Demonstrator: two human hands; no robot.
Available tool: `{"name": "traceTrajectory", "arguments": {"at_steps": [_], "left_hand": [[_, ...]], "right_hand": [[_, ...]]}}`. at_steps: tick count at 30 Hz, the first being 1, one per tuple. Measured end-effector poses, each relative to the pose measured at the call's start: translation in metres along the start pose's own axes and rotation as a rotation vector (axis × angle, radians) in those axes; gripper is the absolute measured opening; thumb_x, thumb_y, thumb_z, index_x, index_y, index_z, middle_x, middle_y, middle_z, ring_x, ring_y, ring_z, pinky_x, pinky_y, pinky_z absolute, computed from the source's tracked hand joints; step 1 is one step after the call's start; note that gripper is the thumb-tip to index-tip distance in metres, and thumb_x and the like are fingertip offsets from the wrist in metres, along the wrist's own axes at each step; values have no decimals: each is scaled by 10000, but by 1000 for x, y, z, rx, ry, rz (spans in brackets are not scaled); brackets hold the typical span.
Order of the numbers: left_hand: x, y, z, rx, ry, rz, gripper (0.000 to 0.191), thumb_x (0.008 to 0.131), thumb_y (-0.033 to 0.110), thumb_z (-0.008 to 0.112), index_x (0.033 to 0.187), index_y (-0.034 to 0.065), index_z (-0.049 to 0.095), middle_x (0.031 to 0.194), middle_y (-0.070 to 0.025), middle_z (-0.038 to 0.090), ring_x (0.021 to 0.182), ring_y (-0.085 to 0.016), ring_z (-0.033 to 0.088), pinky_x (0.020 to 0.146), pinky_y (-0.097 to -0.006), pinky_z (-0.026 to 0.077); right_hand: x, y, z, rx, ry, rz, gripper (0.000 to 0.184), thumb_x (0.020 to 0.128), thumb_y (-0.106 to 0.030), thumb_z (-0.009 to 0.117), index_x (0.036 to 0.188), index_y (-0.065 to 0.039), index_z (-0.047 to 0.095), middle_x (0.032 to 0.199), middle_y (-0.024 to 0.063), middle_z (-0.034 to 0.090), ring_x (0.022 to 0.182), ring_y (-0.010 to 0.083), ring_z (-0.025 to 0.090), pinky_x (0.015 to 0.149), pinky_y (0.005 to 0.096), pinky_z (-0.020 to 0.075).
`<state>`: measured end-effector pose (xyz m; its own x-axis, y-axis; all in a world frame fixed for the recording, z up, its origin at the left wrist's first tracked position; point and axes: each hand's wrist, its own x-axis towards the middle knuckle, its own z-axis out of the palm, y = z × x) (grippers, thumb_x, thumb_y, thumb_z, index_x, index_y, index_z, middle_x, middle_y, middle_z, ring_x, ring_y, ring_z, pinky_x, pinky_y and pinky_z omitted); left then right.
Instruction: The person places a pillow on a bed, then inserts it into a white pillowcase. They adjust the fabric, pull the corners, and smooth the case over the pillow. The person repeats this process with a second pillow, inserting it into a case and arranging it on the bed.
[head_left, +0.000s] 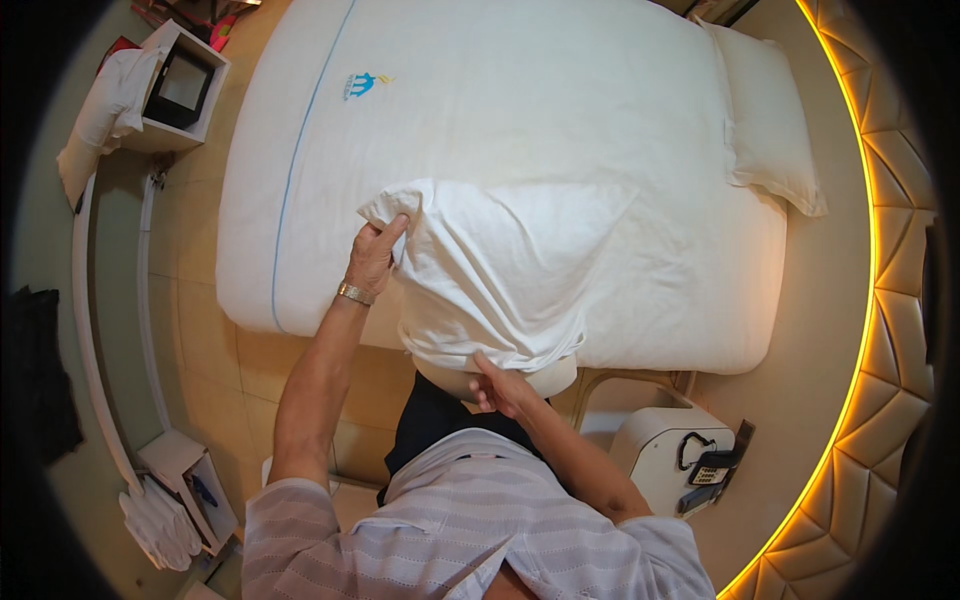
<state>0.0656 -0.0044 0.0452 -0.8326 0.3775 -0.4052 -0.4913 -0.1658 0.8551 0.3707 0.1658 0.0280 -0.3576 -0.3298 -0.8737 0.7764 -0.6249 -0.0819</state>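
Observation:
A white pillowcase (502, 262) lies over the near side of the bed, with a cream pillow (555, 377) showing from its near end, close to the person's body. My left hand (377, 251), with a metal-banded watch at the wrist, pinches the far left corner of the pillowcase between thumb and fingers. At the near end, my right hand (496, 386) rests against the pillow and the hem of the case, its thumb pointing up and its fingers curled. Whether it grips the fabric cannot be told. Under them is the white bed cover (487, 112) with a blue stripe.
Another white pillow (772, 112) lies at the bed's right end. A nightstand (649, 442) with a telephone (712, 466) stands at lower right. White cloth (112, 97) hangs over a cabinet (214, 90) at upper left. A lit padded headboard wall (892, 315) is on the right.

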Motion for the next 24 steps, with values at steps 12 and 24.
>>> {"name": "traceTrajectory", "arguments": {"at_steps": [12, 24], "left_hand": [[-18, -13, -13, 179, 51, -48, 597, 955, 403, 814, 1377, 32, 614, 1130, 4, 686, 995, -80, 630, 832, -259, 531], [-11, 8, 7, 328, 63, 11, 548, 966, 333, 807, 1366, 0, 636, 1123, -15, 715, 988, -88, 644, 856, -259, 545]], "right_hand": [[32, 40, -42, -749, 389, -158, 542, 965, -400, 681, 1218, 76, 624, 895, 180, 688, 500, 273, 601, 419, 390, 508], [32, 35, -44, -726, 290, -109, 442, 957, -424, 692, 958, 16, 647, 710, 86, 597, 482, 205, 564, 429, 353, 507]]}}
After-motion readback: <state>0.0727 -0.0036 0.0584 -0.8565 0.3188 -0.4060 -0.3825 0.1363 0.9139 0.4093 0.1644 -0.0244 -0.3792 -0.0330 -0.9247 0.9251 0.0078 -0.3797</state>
